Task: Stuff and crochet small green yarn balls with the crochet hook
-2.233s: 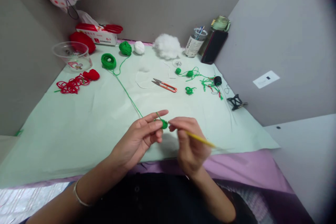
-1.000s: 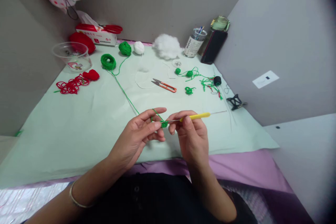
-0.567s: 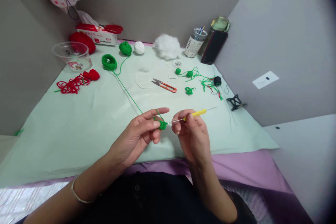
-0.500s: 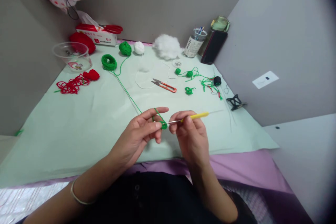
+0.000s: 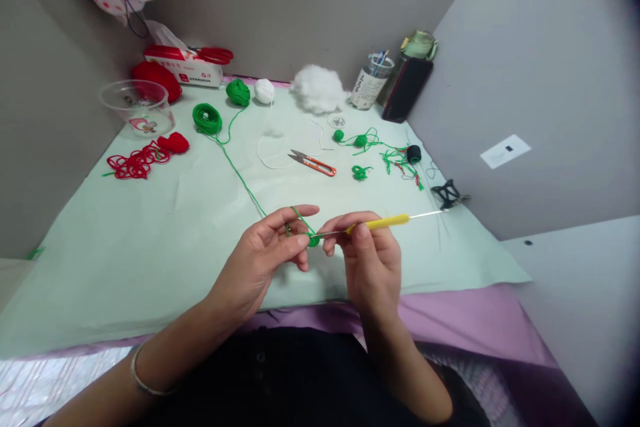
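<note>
My left hand pinches a small green crochet piece between thumb and fingers, with green yarn looped over its raised index finger. That strand runs back across the table to a wound green yarn ball. In my right hand is a crochet hook with a yellow handle, gripped like a pen. Its thin metal tip meets the green piece at my left fingertips; whether it passes through a stitch is too small to tell.
Orange thread snips lie beyond my hands. Green scraps and a black thread spool are at right. White stuffing, a labelled cup and a phone stand at the back. Red yarn and a clear tub sit left.
The crochet hook and my right hand have shifted slightly right, and the hook's handle has turned a little. The yarn strand on the table now hangs in a slacker curve.
</note>
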`<state>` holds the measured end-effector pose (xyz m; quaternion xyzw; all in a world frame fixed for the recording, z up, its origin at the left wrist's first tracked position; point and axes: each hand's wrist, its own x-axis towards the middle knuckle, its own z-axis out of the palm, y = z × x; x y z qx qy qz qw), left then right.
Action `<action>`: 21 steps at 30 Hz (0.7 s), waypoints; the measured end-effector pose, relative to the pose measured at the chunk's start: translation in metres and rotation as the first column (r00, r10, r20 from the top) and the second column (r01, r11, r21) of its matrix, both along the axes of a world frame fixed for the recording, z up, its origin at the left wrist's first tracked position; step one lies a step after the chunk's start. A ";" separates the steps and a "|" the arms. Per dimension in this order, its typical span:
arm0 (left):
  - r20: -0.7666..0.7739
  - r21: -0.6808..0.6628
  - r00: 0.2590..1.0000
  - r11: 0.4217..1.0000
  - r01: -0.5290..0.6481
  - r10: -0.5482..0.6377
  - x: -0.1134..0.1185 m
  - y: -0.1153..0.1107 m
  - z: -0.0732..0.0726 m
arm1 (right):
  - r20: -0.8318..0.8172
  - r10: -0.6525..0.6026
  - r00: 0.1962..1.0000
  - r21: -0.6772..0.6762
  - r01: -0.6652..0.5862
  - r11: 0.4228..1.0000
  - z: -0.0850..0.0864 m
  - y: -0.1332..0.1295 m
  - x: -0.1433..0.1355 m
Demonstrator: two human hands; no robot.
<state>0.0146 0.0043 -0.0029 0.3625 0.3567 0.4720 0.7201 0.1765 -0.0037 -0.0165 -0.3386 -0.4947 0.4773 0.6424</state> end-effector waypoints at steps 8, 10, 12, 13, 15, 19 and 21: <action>-0.119 0.099 0.983 0.987 -0.125 0.137 0.004 -0.007 -0.005 | 0.537 -0.389 0.748 0.524 0.066 0.849 -0.009 -0.012 -0.003; -0.035 0.004 0.995 0.995 -0.097 0.098 0.005 -0.007 -0.004 | 0.572 -0.522 0.633 0.623 0.079 0.778 -0.014 -0.012 -0.005; 0.099 -0.138 0.995 0.990 0.000 0.014 0.004 -0.004 -0.003 | 0.558 -0.571 0.602 0.651 0.109 0.751 -0.016 -0.011 -0.006; 0.162 -0.197 0.987 0.979 0.049 -0.016 0.003 -0.002 -0.003 | 0.542 -0.544 0.640 0.619 0.133 0.774 -0.015 -0.010 -0.006; 0.229 -0.243 0.973 0.966 0.090 -0.033 -0.001 0.001 -0.002 | 0.457 -0.411 0.789 0.467 0.181 0.865 -0.011 -0.008 -0.004; 0.177 -0.156 0.984 0.986 0.052 -0.024 -0.003 0.002 0.000 | 0.179 -0.175 0.968 0.177 0.143 0.974 -0.003 -0.002 -0.004; 0.131 -0.121 0.991 0.992 0.047 -0.031 0.000 -0.001 0.001 | 0.205 -0.141 0.968 0.174 0.106 0.979 -0.002 -0.001 -0.006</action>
